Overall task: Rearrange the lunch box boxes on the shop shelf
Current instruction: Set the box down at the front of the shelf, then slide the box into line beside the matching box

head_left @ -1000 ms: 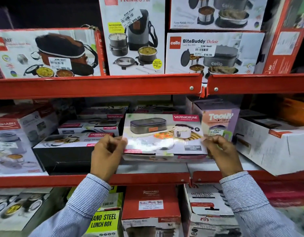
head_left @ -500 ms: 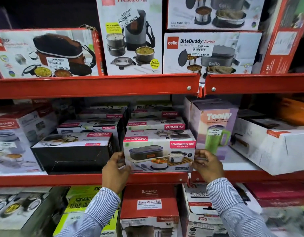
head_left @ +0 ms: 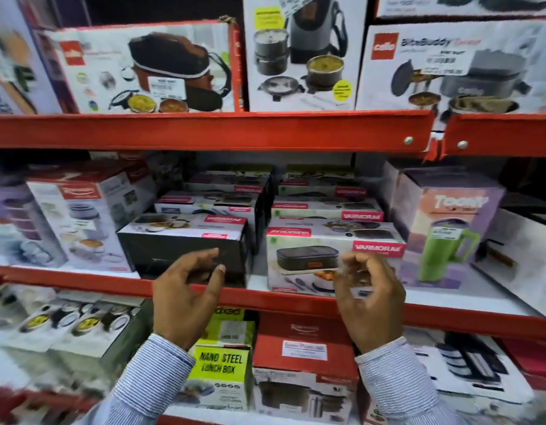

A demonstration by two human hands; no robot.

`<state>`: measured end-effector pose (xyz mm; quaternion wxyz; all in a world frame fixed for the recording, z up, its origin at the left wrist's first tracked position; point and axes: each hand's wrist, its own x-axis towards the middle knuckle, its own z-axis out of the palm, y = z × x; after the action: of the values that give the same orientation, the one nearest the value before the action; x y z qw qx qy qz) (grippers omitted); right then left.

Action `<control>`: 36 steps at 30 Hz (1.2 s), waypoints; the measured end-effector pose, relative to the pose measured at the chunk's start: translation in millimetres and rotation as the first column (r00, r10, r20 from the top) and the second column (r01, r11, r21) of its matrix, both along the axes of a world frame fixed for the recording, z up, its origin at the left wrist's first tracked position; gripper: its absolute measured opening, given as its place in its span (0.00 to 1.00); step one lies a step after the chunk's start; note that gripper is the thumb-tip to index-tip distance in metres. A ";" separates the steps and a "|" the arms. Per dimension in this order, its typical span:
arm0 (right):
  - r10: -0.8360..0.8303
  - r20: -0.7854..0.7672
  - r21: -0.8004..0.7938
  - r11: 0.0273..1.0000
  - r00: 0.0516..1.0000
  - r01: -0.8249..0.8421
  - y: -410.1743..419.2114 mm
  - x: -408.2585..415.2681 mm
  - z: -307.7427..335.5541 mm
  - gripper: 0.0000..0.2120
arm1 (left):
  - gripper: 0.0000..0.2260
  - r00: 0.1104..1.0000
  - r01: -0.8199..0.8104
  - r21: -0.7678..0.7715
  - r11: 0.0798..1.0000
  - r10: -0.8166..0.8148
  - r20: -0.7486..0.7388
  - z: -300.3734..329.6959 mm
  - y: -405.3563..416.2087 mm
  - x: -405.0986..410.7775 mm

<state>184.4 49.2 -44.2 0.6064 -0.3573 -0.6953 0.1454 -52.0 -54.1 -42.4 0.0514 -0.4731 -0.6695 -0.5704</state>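
Note:
A white Varmora lunch box box (head_left: 308,250) with a pink label stands upright at the front of the middle red shelf (head_left: 112,282), with more Varmora boxes (head_left: 327,208) stacked behind it. My right hand (head_left: 369,299) hovers in front of its right half, fingers curled and apart, holding nothing. My left hand (head_left: 188,289) floats open in front of the black box (head_left: 179,246) to the left. Neither hand touches a box.
A lilac box (head_left: 440,222) picturing a green mug stands to the right. White Rishabh boxes (head_left: 87,216) fill the shelf's left. Large Cello boxes (head_left: 142,65) sit on the upper shelf. A yellow Nano Steel box (head_left: 219,366) and red boxes (head_left: 305,338) sit below.
The Varmora box was tilted in both hands, then set upright on the shelf front. Both hands have let go and drawn back. The view has moved closer and to the left.

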 end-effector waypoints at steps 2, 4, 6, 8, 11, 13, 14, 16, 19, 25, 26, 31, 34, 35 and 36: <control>0.096 0.050 -0.077 0.993 0.994 -0.092 -9.6 -31.5 3.8 0.07 | 0.11 0.998 -0.057 0.014 0.998 0.057 -0.005 4.9 -13.5 -27.9; 0.173 0.071 -0.196 0.968 0.982 -0.156 -14.5 -61.8 4.1 0.07 | 0.11 0.991 -0.132 -0.003 0.991 0.132 0.002 11.0 -22.6 -58.7; 0.197 0.061 -0.262 0.949 0.979 -0.175 -17.4 -92.2 3.8 0.07 | 0.15 0.980 -0.198 -0.043 0.979 0.199 0.018 14.4 -30.5 -94.1; 0.153 0.097 -0.264 0.957 0.983 -0.123 -17.7 -119.6 4.4 0.10 | 0.23 0.974 -0.224 -0.087 0.971 0.226 0.012 13.8 -35.9 -131.8; 0.084 0.149 -0.319 0.947 0.985 -0.032 -18.3 -153.2 10.5 0.16 | 0.32 0.986 -0.160 -0.198 0.967 0.167 0.020 5.7 -36.9 -179.1; 0.019 0.204 -0.367 0.928 0.979 0.058 -19.3 -170.4 14.8 0.20 | 0.33 0.993 -0.072 -0.253 0.965 0.094 0.078 0.0 -31.8 -200.1; -0.009 0.245 -0.384 0.917 0.970 0.106 -20.1 -175.7 18.1 0.21 | 0.33 0.992 -0.020 -0.267 0.964 0.052 0.116 -3.0 -26.9 -206.3; -0.050 0.307 -0.433 0.882 0.950 0.187 -21.9 -187.6 22.6 0.22 | 0.32 0.983 0.086 -0.303 0.949 -0.031 0.183 -4.2 -20.8 -213.7; -0.001 0.283 -0.560 0.812 0.959 0.166 -18.7 -195.4 23.4 0.26 | 0.28 0.949 0.221 -0.284 0.933 -0.139 0.283 -5.8 -13.2 -216.4; 0.039 0.020 -0.623 0.782 0.999 -0.018 -27.2 -187.8 24.5 0.23 | 0.29 0.874 0.361 -0.144 0.921 -0.280 0.397 -4.3 -11.2 -227.8; 0.026 -0.007 -0.603 0.797 1.000 -0.025 -30.2 -186.5 27.5 0.18 | 0.26 0.861 0.371 -0.103 0.923 -0.301 0.411 -1.2 -13.9 -228.5; 0.003 -0.087 -0.546 0.836 0.996 -0.051 -37.1 -182.6 33.3 0.18 | 0.18 0.793 0.304 0.059 0.951 -0.287 0.537 17.7 -22.1 -232.9; -0.038 -0.048 -0.487 0.874 0.998 0.009 -31.9 -179.1 26.4 0.14 | 0.14 0.833 0.269 0.042 0.962 -0.255 0.490 17.1 -22.5 -234.6; -0.042 -0.047 -0.474 0.881 0.998 0.015 -30.9 -178.2 24.8 0.10 | 0.10 0.838 0.271 0.045 0.962 -0.259 0.480 15.0 -22.1 -234.9; -0.037 -0.042 -0.470 0.883 0.998 0.013 -29.5 -177.5 21.9 0.08 | 0.07 0.846 0.278 0.026 0.960 -0.257 0.466 12.5 -21.1 -236.1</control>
<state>6.9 19.7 -22.3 0.5210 -0.4986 -0.6195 0.3101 -288.2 -75.3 -29.9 -0.2006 -0.4120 -0.6017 -0.6542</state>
